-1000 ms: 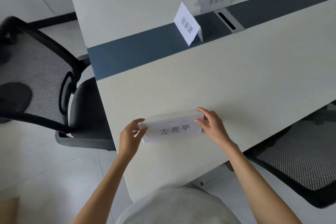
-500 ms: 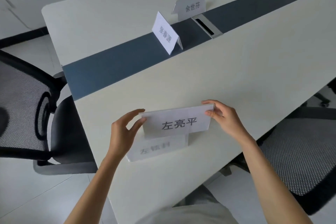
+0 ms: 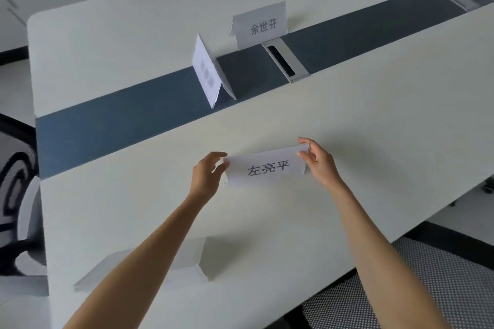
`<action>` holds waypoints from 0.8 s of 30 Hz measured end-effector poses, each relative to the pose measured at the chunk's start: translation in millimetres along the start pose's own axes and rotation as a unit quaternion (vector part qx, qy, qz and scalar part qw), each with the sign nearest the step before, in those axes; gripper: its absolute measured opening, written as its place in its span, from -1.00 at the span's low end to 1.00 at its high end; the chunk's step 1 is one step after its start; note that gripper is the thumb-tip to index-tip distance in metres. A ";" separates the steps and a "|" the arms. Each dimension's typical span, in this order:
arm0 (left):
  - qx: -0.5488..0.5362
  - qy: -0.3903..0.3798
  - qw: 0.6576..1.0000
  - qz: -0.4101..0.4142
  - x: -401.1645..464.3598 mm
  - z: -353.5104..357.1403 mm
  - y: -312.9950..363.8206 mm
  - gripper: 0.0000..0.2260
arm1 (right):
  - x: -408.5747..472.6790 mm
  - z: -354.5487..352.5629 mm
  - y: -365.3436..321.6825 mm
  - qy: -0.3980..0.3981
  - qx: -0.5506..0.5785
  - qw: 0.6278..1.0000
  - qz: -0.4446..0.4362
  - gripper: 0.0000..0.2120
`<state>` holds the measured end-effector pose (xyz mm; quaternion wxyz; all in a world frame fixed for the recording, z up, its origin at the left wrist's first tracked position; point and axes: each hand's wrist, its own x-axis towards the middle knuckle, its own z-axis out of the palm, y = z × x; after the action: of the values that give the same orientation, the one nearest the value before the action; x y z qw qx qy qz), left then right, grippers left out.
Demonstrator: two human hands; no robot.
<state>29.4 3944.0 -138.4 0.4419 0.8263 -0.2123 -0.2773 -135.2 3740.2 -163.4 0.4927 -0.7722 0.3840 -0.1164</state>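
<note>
Four name cards: left hand [image 3: 207, 179] and right hand [image 3: 319, 165] pinch the held card [image 3: 267, 169] by its ends; side-on card [image 3: 207, 72] and far card [image 3: 260, 25] stand beyond the fingers; flat card [image 3: 187, 256] lies short of them.

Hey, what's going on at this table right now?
A person holds a name card reading 左亮平 upright over the white table, the left grip and right grip each pinching one end. Whether it touches the top is unclear. Farther back by the dark strip stand an angled card and a card reading 余世芬. Another holder lies near the edge.
</note>
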 end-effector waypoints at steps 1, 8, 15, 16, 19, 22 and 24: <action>-0.006 0.007 1.000 -0.009 2.4 6.1 0.7 -0.80 | 5.4 -0.7 4.0 -0.002 0.006 1.000 0.001 -0.69; -0.031 0.052 0.997 -0.050 11.0 32.2 6.0 -0.65 | 18.8 2.6 9.6 0.055 0.099 0.993 0.029 -0.61; -0.134 0.043 0.979 -0.149 -13.7 63.6 -8.5 -0.60 | -10.5 31.6 36.6 0.115 0.140 0.981 0.073 -0.55; -0.143 0.042 0.977 -0.149 -13.1 66.0 -8.9 -0.57 | -11.2 33.2 38.3 0.113 0.143 0.980 0.076 -0.53; -0.170 0.044 0.971 -0.163 -5.4 70.6 -1.7 -0.54 | -0.3 30.2 36.3 0.112 0.163 0.977 0.082 -0.48; -0.165 0.026 0.975 -0.146 10.8 76.0 13.0 -0.62 | 28.3 18.6 33.9 0.118 0.166 0.974 0.093 -0.48; -0.161 0.003 0.978 -0.133 27.3 80.5 23.1 -0.61 | 52.4 8.7 32.1 0.120 0.147 0.977 0.101 -0.48</action>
<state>-4.4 3866.4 -162.9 0.5290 0.7661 -0.0518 -0.3614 -110.2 3702.0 -205.3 0.5606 -0.6287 0.4949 -0.2133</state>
